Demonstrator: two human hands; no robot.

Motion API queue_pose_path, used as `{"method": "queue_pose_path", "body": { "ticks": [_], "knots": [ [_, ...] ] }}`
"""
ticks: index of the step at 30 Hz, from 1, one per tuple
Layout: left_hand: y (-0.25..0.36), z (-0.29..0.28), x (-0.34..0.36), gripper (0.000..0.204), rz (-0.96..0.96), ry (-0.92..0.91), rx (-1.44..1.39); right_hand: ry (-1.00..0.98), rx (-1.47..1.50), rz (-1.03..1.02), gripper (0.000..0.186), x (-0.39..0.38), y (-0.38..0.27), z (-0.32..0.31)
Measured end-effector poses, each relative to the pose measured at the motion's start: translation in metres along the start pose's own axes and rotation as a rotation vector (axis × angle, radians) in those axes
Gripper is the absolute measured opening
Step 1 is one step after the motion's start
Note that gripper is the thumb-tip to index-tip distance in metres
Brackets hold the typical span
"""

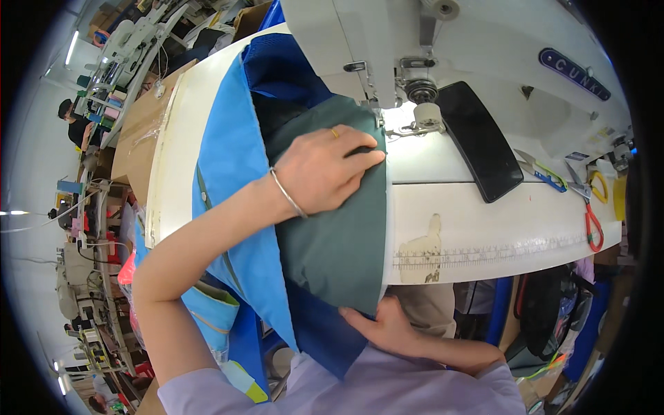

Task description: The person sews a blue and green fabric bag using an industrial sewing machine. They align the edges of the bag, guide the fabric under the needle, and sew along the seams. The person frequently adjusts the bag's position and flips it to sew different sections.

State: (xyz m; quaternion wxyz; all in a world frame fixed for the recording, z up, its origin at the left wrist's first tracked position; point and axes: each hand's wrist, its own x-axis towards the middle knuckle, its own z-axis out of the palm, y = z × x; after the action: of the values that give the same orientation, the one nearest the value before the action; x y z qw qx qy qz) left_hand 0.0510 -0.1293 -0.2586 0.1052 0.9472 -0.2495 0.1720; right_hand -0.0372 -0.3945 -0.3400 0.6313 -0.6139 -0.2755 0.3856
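My left hand (325, 167) lies with bent, spread fingers on the grey-green fabric (332, 256), just left of the presser foot (380, 119) of a white sewing machine (498, 34). Light blue fabric (225, 138) with a zip runs along the panel's left side, and dark blue fabric (280, 62) shows behind and below. My right hand (384, 328) grips the lower edge of the fabric near the table's front, thumb on top, other fingers partly hidden.
A black phone (477, 138) lies right of the needle, beside scissors (595, 228) and snips (539, 173) on the white table (456, 263) with a printed ruler. Cardboard (142, 131) extends left. Bags (539, 325) sit lower right. A co-worker (72, 124) is at machines far left.
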Motion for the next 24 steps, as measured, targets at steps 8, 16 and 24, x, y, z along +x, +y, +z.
{"method": "queue_pose_path", "body": {
  "ticks": [8,16,24],
  "knots": [
    [-0.04,0.011,0.008,0.035,0.171,0.079,0.003,-0.042,0.192,0.131,0.03,0.003,-0.013,0.003],
    [-0.053,0.004,0.018,0.041,0.317,0.028,-0.005,-0.079,0.369,0.218,0.033,-0.011,-0.008,0.038],
    [0.001,0.006,0.024,0.017,0.339,-0.108,-0.126,-0.128,0.203,0.155,0.029,-0.013,-0.028,0.024]
  ]
}}
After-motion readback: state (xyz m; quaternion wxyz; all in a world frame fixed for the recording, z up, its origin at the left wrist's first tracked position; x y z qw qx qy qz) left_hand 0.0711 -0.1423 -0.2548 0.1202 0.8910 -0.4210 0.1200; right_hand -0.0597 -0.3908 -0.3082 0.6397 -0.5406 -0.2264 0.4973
